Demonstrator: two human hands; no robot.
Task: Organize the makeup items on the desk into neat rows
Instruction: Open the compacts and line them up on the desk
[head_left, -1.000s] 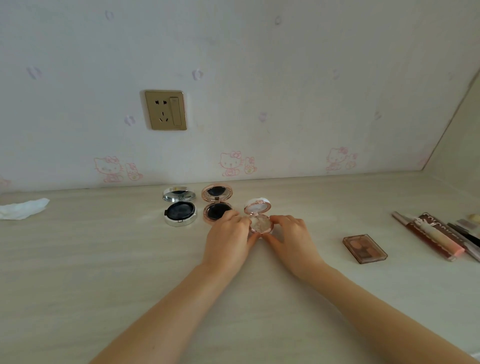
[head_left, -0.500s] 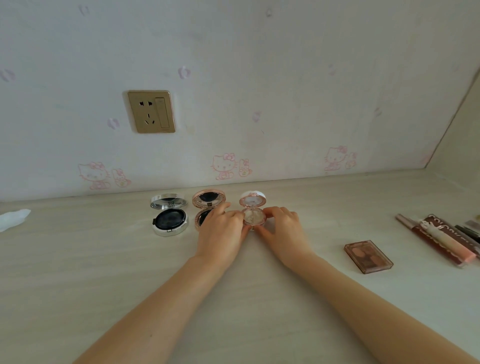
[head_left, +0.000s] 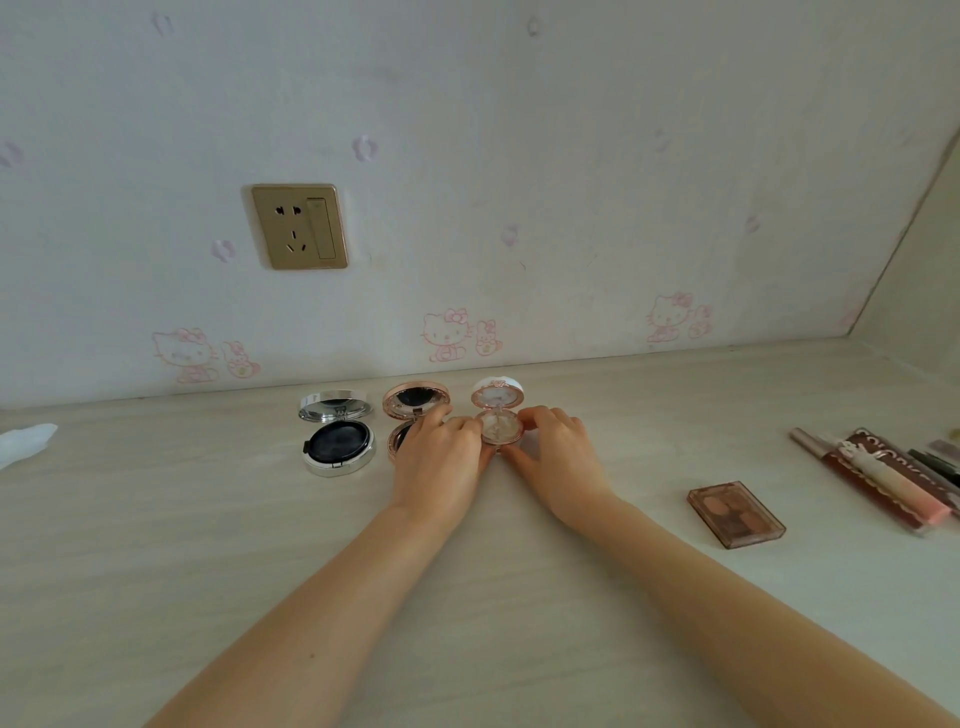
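We see both hands at the centre of the frame, working on 1 small pink compact (head_left: 498, 418) that sits open on the tabletop (head_left: 156, 545) near the wall. The left hand (head_left: 441, 462) has its grip curled against the compact's left edge, fingers bent round the rim, and the right hand (head_left: 558, 457) pinches the right edge with curled fingertips and thumb, so the base is clamped between the 2 hands. The compact's lid stands tilted up behind the base, mirror side facing us. Just left of it we have a rose-gold compact (head_left: 415, 410), also open, its base partly hidden under the left hand's knuckles. Further left in the same line lies a silver compact (head_left: 337, 434) with a dark insert, lid raised. These 3 sit side by side in a row along the back of the tabletop. Over at the right of the frame a brown eyeshadow palette (head_left: 735, 514) lies flat and apart, and beyond it, at the right edge, a cluster of lip gloss tubes (head_left: 883, 480) lies slanted together. A crumpled white tissue (head_left: 26, 441) shows at the left edge, and a gold wall socket (head_left: 300, 226) sits upper left.
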